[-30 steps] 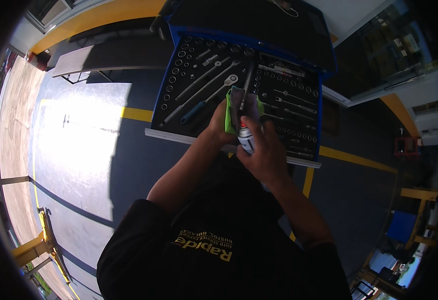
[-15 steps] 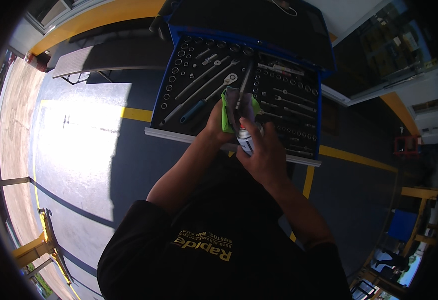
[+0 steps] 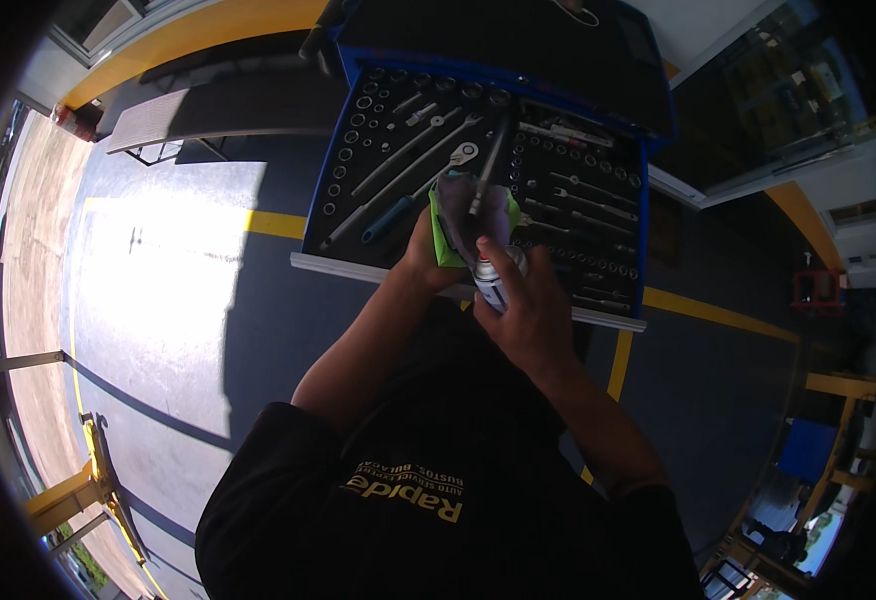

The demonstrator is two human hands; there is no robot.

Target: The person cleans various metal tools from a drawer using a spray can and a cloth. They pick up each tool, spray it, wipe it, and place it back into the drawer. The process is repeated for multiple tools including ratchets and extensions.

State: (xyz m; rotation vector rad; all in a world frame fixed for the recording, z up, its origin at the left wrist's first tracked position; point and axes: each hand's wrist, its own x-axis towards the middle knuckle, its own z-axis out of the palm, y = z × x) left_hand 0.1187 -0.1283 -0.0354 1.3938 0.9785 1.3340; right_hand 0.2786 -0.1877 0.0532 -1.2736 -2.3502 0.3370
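My left hand (image 3: pixel 420 252) is wrapped round a cloth, bright green on one side and dull grey-purple (image 3: pixel 498 212) on the other. Over the cloth lies a long metal bar-shaped tool (image 3: pixel 488 170); its near end sits against the grey part, and its far end points up over the drawer. Whether my left fingers also grip the bar is hidden by the cloth. In my right hand (image 3: pixel 538 310) is a spray can (image 3: pixel 491 288), close below the cloth. The index finger rests at its red top, which faces the cloth and the bar end.
Below the hands, an open tool drawer (image 3: pixel 303 262) holds sockets, ratchets and wrenches in black foam. It belongs to a blue tool chest (image 3: pixel 658 110). A bench (image 3: pixel 218 110) stands at the far left, a glass door (image 3: pixel 738 110) at the far right. Yellow lines (image 3: pixel 718 315) mark the floor.
The cloth has spread and shifted a little left in my left hand, and the bar's near end has tilted slightly. My right hand and the spray can have hardly moved.
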